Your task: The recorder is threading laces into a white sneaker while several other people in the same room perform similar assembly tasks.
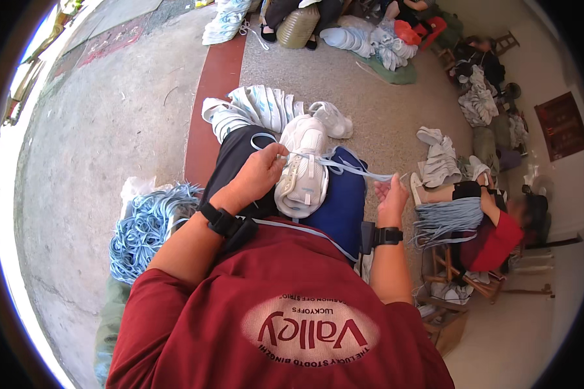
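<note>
A white sneaker [303, 189] rests across my lap, its toe toward me. A light-blue shoelace [363, 172] runs through its upper eyelets, with a loop curling out on the left. My left hand [263, 172] lies against the shoe's left side, thumb and fingers pinched on the lace near the eyelets. Off to the right, my right hand [390, 200] pinches the far part of the same lace and holds it stretched away from the shoe. Another light-blue lace [305, 228] lies over my lap below the toe.
Beyond my knees stands a row of white shoes [266, 107]. A heap of blue laces [150, 227] sits at my left. On my right, a person in a red sleeve [496, 243] sits beside a hanging bundle of laces [449, 220]. More shoe piles [347, 40] lie farther off.
</note>
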The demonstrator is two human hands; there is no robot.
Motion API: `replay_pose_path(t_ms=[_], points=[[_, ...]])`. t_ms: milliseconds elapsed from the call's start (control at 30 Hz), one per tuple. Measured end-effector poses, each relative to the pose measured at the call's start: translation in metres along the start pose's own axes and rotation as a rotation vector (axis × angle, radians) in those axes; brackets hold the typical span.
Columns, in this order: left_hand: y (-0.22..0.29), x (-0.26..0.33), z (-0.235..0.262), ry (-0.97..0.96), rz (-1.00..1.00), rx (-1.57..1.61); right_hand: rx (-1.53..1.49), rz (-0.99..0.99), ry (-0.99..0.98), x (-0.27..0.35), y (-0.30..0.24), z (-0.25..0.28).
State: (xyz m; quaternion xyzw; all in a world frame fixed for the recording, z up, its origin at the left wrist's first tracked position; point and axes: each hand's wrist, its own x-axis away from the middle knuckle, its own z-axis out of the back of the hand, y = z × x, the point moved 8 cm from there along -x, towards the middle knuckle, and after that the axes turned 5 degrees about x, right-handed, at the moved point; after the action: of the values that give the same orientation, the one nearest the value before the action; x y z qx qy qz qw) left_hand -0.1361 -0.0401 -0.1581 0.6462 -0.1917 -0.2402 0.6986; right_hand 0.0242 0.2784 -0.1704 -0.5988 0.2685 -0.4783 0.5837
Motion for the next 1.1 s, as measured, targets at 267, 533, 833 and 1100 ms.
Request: replay_pose_path(t_ms=[267,533,833,1100], points=[[0.007,0.004,0.011,0.058,-0.084,-0.235,-0.483,0.767,-0.107,0.062,-0.152,0.008],[0.034,0.004,0.006,0.040,-0.168,-0.290,-0.514,0.505,-0.087,-0.014,-0.123,0.084],[0.026,0.004,-0.001,-0.052,-0.069,-0.244,-0.753,0.349,-0.008,-0.013,-0.067,0.094],[0.036,0.003,-0.017,-0.105,-0.112,-0.116,-0.870,0.907,0.051,0.006,-0.263,0.280]])
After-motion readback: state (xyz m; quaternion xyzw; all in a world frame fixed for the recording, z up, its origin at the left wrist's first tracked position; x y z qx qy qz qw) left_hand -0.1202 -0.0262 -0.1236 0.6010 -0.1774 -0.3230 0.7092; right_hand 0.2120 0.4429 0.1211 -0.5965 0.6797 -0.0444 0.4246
